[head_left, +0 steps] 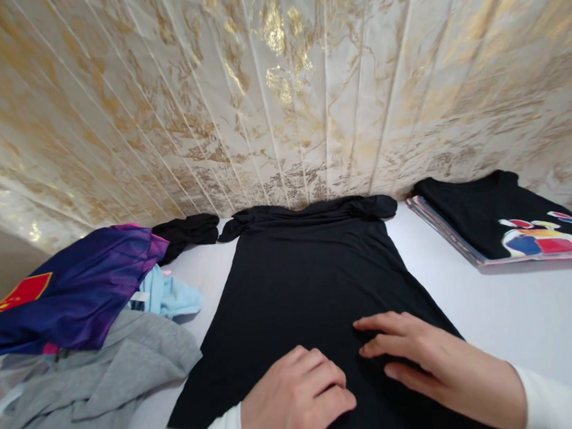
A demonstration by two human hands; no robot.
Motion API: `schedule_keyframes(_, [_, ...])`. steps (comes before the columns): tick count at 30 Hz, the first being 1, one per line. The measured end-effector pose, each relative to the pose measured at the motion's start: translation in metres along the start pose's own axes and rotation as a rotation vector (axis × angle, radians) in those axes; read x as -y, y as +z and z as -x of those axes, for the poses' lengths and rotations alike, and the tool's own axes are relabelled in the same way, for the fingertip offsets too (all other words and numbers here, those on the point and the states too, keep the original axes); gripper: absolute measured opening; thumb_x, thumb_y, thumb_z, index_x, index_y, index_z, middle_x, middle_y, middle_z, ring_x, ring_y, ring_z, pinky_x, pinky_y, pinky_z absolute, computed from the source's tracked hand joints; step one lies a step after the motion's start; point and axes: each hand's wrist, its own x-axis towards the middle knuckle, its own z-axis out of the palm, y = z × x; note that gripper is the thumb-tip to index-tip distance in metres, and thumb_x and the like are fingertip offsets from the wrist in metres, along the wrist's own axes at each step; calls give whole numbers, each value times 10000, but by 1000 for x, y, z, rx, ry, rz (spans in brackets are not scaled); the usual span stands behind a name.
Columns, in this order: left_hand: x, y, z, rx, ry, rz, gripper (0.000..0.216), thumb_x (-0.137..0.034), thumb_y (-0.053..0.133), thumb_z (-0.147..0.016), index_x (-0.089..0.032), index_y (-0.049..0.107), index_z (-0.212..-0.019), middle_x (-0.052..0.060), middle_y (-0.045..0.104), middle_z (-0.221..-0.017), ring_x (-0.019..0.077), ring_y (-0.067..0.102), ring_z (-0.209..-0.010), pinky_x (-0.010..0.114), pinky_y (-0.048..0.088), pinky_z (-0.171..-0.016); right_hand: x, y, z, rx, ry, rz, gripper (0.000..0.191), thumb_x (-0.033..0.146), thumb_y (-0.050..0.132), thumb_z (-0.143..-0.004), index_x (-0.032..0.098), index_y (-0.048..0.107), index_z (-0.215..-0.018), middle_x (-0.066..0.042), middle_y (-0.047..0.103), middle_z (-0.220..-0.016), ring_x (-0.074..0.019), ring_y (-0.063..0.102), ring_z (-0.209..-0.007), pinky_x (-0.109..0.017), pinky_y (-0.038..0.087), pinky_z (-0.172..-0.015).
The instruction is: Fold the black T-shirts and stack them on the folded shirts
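Observation:
A black short-sleeved shirt (312, 285) lies spread on the white table, its hem towards me and its upper part gathered at the far end. My left hand (297, 397) rests on the lower middle of the shirt, fingers bent and their tips partly hidden; no bunched cloth shows in it. To its right, my right hand (429, 359) is over the shirt's lower right side with fingers stretched and apart, holding nothing. Whether the right fingertips touch the cloth is hard to tell.
On the left is a loose heap: a purple-blue garment (82, 286) with a red patch, a light blue cloth (170, 293), a grey garment (128, 362) and a black cloth (187, 233). Folded clothes (477, 224) are stacked at the right. A gold-patterned curtain (285, 94) hangs behind the table (535, 319).

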Motion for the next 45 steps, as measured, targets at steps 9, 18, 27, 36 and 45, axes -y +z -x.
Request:
schedule_keyframes(9, [81, -17, -10, 109, -479, -132, 576, -481, 355, -967, -199, 221, -1451, 115, 189, -1528, 252, 212, -1387, 460, 275, -1056, -54, -18, -32, -12, 126, 95, 424, 414, 346, -952, 290, 440, -1347, -58, 414, -1445, -220, 418, -1296, -420, 396, -1024])
schedule_keyframes(18, [192, -21, -11, 48, -653, -329, 624, -550, 202, -973, -158, 226, -1457, 92, 168, -1532, 217, 126, -1411, 418, 164, -1103, -134, 12, -97, -125, 409, 504, 624, 546, 269, -930, 191, 290, -1443, -49, 212, -1535, -300, 166, -1401, -588, 193, -1075])
schedule_keyframes(27, [198, -38, -34, 3, -649, -233, 538, -386, 503, -906, -158, 372, -1376, 134, 284, -1493, 255, 210, -1387, 429, 213, -1081, -141, -3, -108, -125, 402, 537, 631, 457, 405, -868, 141, 347, -1411, -123, 299, -1498, -318, 263, -1369, -550, 255, -1061])
schedule_keyframes(36, [94, -67, 54, -7, -584, 20, 135, -142, 607, -802, -214, 554, -902, 10, 585, -975, 171, 546, -947, 279, 435, -828, -13, 17, -141, -9, -81, 269, 528, 217, 511, -827, 133, 440, -1343, -139, 385, -1454, -259, 386, -1314, -435, 357, -1033])
schedule_keyframes(45, [66, -42, 44, -33, -500, -63, 196, -111, 683, -714, -196, 547, -828, -3, 556, -927, 188, 477, -869, 318, 342, -759, 10, 32, -189, 37, -133, 211, 315, 172, 579, -811, 172, 624, -1123, -99, 586, -1237, -258, 563, -1063, -409, 437, -905])
